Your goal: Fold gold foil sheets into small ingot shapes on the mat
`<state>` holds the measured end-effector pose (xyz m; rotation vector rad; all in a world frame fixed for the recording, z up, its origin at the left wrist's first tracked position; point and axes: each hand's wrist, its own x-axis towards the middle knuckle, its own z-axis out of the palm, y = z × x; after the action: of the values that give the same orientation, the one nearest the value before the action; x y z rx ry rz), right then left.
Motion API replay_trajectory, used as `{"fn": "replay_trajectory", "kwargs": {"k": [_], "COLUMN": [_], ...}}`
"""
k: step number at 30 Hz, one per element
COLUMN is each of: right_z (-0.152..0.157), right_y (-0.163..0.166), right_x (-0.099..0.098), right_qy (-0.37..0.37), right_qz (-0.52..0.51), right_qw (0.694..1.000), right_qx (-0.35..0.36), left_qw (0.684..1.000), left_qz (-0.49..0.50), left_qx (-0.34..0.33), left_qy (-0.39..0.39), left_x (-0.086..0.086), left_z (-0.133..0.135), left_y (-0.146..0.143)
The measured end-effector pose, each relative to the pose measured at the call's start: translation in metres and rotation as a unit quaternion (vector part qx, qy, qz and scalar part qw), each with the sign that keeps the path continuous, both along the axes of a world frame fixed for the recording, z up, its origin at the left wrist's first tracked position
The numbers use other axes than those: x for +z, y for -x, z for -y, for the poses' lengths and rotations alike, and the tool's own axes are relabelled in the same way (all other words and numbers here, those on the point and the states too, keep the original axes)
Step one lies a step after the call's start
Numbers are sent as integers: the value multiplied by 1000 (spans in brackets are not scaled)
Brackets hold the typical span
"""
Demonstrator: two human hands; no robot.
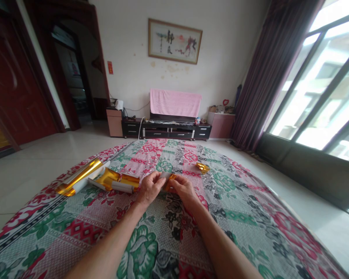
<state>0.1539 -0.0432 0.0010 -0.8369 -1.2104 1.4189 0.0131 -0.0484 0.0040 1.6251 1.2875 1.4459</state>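
Note:
My left hand (150,188) and my right hand (184,188) meet over a flowered cloth (168,232), both pinching one small piece of gold foil paper (168,177) that shows a white side and a gold side. To the left of my left hand lie several loose gold foil sheets (99,178), curled and partly rolled. A small folded gold foil piece (203,167) sits on the cloth beyond my right hand.
The flowered cloth covers a wide surface. Beyond it is pale tiled floor, a low dark TV cabinet (171,131) with a pink towel over it, a framed picture, a dark wooden door at left, and curtained glass doors at right.

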Motion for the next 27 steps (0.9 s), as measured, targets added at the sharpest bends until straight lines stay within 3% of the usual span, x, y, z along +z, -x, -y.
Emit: {"fn": "replay_trajectory", "kwargs": {"k": [11,21,27], "right_z": [5,-3,1], "right_y": [1,-5,-6], "right_x": [6,-2,3], "right_qy": [-13,-21,-18], "right_qz": [27,23,18], "right_qw": [1000,999,999], "right_qx": [-8,28,42], "left_qw": [995,997,991], "left_qz": [59,17,68], "left_qx": [-68,-60,-97], "left_qy": [34,36,57], "left_x": [6,1,2], "left_z": [5,2,1], "left_y": [-2,0,-1]}}
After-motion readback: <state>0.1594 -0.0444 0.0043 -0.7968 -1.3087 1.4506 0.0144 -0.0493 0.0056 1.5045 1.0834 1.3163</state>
